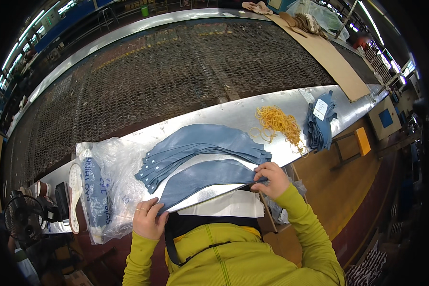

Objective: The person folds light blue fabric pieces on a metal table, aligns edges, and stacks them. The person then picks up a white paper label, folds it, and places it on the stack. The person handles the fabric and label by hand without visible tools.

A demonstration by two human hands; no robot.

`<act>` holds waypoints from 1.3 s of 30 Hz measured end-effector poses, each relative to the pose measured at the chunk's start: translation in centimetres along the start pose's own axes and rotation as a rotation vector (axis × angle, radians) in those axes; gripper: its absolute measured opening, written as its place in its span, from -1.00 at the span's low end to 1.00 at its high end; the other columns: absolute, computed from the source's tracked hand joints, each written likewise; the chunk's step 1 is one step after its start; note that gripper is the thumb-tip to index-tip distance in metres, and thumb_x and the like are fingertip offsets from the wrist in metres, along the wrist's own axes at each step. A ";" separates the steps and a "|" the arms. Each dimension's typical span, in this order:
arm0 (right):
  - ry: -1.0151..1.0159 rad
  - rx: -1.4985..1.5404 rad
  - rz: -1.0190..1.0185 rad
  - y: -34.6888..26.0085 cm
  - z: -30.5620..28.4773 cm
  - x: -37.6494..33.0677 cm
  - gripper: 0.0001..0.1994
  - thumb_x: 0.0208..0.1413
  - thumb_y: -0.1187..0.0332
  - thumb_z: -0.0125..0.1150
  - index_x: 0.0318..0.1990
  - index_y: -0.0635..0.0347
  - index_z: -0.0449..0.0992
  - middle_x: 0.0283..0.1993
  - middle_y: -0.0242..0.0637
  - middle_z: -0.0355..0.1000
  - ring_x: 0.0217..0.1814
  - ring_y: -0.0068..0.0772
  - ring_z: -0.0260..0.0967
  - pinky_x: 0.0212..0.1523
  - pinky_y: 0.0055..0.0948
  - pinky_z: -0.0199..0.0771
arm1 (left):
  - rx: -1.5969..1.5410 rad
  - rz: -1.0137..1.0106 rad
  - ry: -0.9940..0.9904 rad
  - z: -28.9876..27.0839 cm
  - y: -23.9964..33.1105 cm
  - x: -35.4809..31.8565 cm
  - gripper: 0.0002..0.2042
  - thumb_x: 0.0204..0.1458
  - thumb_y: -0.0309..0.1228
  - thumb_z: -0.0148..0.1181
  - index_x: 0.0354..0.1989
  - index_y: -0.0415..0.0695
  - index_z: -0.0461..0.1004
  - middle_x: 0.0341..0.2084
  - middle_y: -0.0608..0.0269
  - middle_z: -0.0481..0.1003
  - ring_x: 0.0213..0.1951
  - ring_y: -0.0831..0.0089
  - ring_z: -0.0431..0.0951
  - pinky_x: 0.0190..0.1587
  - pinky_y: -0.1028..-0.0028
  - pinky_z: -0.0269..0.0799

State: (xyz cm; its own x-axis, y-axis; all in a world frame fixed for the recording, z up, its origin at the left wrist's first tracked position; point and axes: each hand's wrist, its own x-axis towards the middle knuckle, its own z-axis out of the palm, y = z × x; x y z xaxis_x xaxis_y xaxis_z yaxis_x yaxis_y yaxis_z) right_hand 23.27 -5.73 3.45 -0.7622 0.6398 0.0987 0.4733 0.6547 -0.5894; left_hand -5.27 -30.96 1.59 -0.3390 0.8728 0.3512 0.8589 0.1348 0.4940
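A curved blue leather-like piece lies along the metal table's near edge. My left hand is closed on its left end, thumb and fingers pinching the tip. Its right end is pinched between the thumb and fingers of my right hand. Just beyond it, a fanned stack of similar blue pieces rests on the metal, small pale marks showing at the left tips. A tangle of yellow rubber bands sits to the right of the stack. Farther right lies a bundle of blue pieces with a white label.
A clear plastic bag with handwriting covers the table's left part. Left of it stand a white shoe sole and a fan. A wide dark mesh belt runs beyond the metal ledge. Cardboard lies across the far right.
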 end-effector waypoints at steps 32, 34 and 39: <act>0.031 0.169 0.376 4.1 0.8 9.1 -0.76 -0.21 0.39 0.47 -0.45 0.26 0.50 -0.57 -0.41 0.35 -0.52 -0.59 0.24 -0.48 -0.55 0.31 | 0.073 -0.241 -0.183 1.7 -8.1 13.6 -0.80 -0.18 -0.54 0.32 -0.33 -0.23 0.52 -0.30 0.07 0.47 -0.25 0.24 0.50 -0.16 0.43 0.42; 0.046 0.270 0.375 4.8 0.5 9.2 -0.80 -0.18 0.42 0.45 -0.45 0.26 0.50 -0.57 -0.44 0.37 -0.53 -0.63 0.25 -0.48 -0.58 0.31 | -0.137 -0.396 -0.238 1.1 -8.0 14.0 -0.81 -0.18 -0.54 0.33 -0.34 -0.24 0.51 -0.33 0.10 0.49 -0.33 0.30 0.50 -0.23 0.46 0.44; 0.055 0.469 0.424 6.6 -0.8 9.9 -0.87 -0.12 0.48 0.37 -0.42 0.27 0.52 -0.52 -0.44 0.44 -0.52 -0.66 0.30 -0.47 -0.63 0.32 | -0.372 -0.524 -0.315 0.3 -6.9 13.6 -0.77 -0.18 -0.44 0.37 -0.31 -0.20 0.54 -0.35 0.09 0.50 -0.25 0.28 0.52 -0.14 0.40 0.43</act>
State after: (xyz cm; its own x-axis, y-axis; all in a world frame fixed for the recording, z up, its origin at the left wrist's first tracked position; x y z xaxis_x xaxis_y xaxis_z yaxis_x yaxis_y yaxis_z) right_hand 19.19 5.23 1.14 -0.5216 0.8325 -0.1867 0.4760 0.1023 -0.8735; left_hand -15.70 -19.90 2.67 -0.4958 0.8388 -0.2250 0.4071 0.4534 0.7929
